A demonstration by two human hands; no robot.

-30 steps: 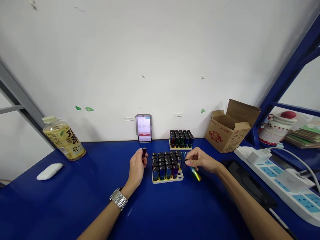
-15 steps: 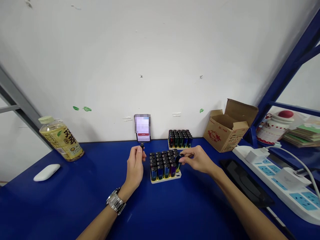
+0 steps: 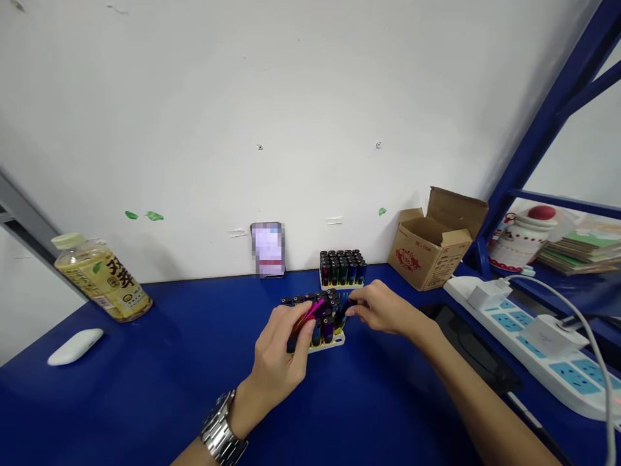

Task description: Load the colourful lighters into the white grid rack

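Note:
In my left hand (image 3: pixel 286 346) a shiny magenta-red lighter (image 3: pixel 313 309) is pinched between thumb and fingers, tilted above the nearer tray. My right hand (image 3: pixel 376 309) grips a dark blue lighter (image 3: pixel 344 310) at the right edge of that tray; it leans, with its yellowish lower end by the tray. Rows of upright metallic lighters with black tops (image 3: pixel 328 330) fill much of the white tray (image 3: pixel 334 341), and my left hand hides its left front part. Behind it, a second white tray (image 3: pixel 359 287) holds several rows of similar lighters (image 3: pixel 343 268).
A phone (image 3: pixel 269 249) leans against the wall. An open carton (image 3: pixel 427 249), a dark flat device (image 3: pixel 473 343) and a power strip (image 3: pixel 543 353) with plugs and cables lie to the right. A drink bottle (image 3: pixel 109 278) and a white mouse (image 3: pixel 75 346) are at left.
My left hand has moved right and nearer, over the tray, and its lighter is now tilted with the coloured body showing. My right hand stays at the tray's right edge; its lighter leans more.

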